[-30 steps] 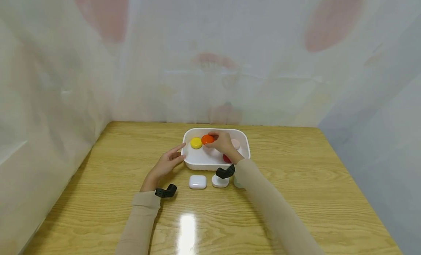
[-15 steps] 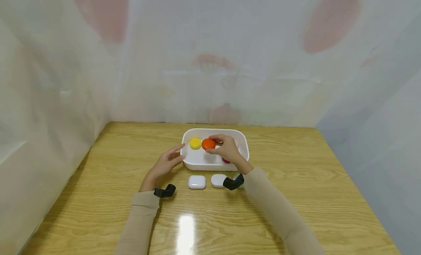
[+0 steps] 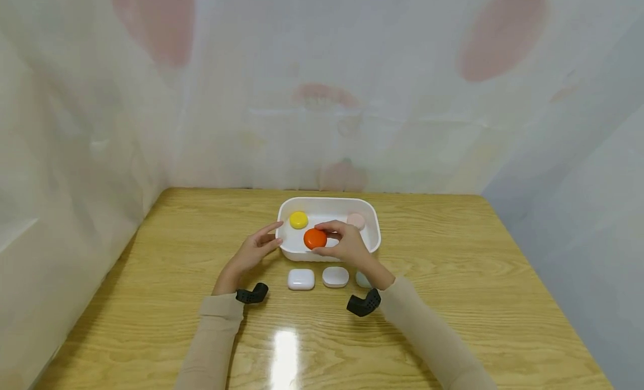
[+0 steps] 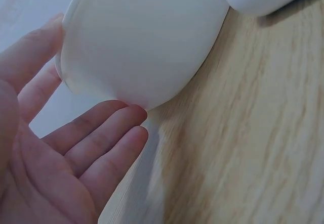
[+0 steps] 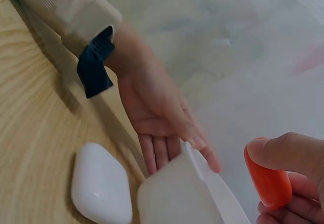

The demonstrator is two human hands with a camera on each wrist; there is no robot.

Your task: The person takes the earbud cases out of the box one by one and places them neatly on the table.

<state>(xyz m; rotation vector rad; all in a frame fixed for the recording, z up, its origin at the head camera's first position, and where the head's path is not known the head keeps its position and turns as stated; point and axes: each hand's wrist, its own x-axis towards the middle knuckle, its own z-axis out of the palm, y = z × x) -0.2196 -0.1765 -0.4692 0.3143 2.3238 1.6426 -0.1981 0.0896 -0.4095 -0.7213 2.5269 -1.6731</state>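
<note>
The white plastic bin (image 3: 304, 255) stands near the far side of the wooden table. My left hand (image 3: 249, 255) touches its left end, fingers nearly straight, fingertips at the rim and outer wall (image 4: 147, 37) in the left wrist view. Over the bin's front part, my right hand (image 3: 352, 246) pinches a glossy orange round piece (image 3: 315, 239) between thumb and fingers; the right wrist view shows the orange piece (image 5: 268, 181) edge-on above the rim. Inside the bin lie a yellow round piece (image 3: 298, 220) at the left and a pale pink one (image 3: 356, 220) at the right, partly behind the hand.
In front of the bin, a white rounded case (image 3: 301, 279), a white oval case (image 3: 335, 276) and a pale green piece (image 3: 363, 279) stand in a row. The green one is partly covered by the right wrist. A printed curtain (image 3: 322, 144) closes off the table's far edge.
My right hand has brought the orange piece from the back of the bin toward its front edge. A red piece seen earlier is now hidden behind that hand. My left hand has stayed put.
</note>
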